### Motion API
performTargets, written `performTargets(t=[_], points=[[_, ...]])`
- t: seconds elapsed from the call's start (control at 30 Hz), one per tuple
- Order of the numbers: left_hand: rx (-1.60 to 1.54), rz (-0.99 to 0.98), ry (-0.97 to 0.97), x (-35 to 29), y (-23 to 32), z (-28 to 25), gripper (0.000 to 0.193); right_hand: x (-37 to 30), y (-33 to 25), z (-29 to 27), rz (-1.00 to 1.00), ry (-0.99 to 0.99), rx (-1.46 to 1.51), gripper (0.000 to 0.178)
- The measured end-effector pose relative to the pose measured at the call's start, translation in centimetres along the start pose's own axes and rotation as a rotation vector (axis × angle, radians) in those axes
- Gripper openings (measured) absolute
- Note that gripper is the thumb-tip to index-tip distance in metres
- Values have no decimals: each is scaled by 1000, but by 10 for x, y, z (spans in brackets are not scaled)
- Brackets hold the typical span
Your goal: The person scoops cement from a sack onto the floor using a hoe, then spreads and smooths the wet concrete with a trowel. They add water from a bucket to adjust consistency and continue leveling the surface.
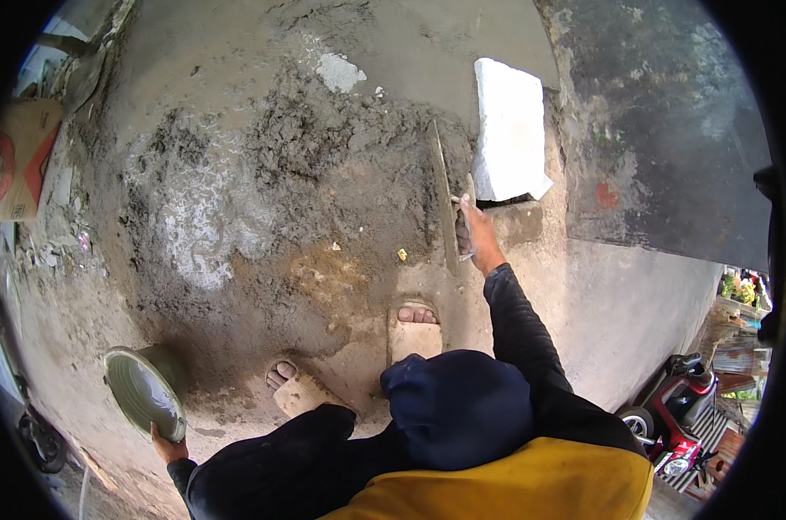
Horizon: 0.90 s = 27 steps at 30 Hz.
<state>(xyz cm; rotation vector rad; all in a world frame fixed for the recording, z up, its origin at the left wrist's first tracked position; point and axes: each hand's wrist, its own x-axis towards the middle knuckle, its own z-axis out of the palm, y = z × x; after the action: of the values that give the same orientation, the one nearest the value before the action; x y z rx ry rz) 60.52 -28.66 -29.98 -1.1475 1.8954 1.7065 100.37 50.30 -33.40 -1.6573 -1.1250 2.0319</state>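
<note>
My left hand (169, 444) grips the near rim of a grey-green bucket (169, 366). The bucket is tilted, and its inside looks wet and shiny. In my right hand (483, 239) is the handle of a long plastering float (442, 186), its thin board turned on edge. Rough wet mortar (323, 152) covers the ground to the left of the float, with a paler, watery patch (198, 230) on it. Just right of the float lies a white slab (510, 130), perhaps foam, over a dark gap.
Smoother grey mortar (219, 48) spreads at the far side. A dark panel (662, 130) runs along the right. My sandalled feet (417, 334) stand at the mortar's near edge. A printed paper sack (29, 156) lies far left; a red motorbike (683, 412) stands lower right.
</note>
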Motion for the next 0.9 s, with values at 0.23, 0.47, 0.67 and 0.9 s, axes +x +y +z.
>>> performTargets(t=[0.23, 0.47, 0.67, 0.9], points=[[-150, 6, -62, 7, 5, 4, 49, 3, 14, -5, -152, 209, -209, 49], [-249, 41, -14, 3, -4, 5, 44, -27, 9, -1, -345, 351, -842, 77], [-181, 124, -2, -6, 8, 14, 44, 15, -38, 15, -442, 456, -890, 87], [-235, 82, -3, 0, 1, 11, 45, 2, -26, 14, -438, 508, -746, 89]])
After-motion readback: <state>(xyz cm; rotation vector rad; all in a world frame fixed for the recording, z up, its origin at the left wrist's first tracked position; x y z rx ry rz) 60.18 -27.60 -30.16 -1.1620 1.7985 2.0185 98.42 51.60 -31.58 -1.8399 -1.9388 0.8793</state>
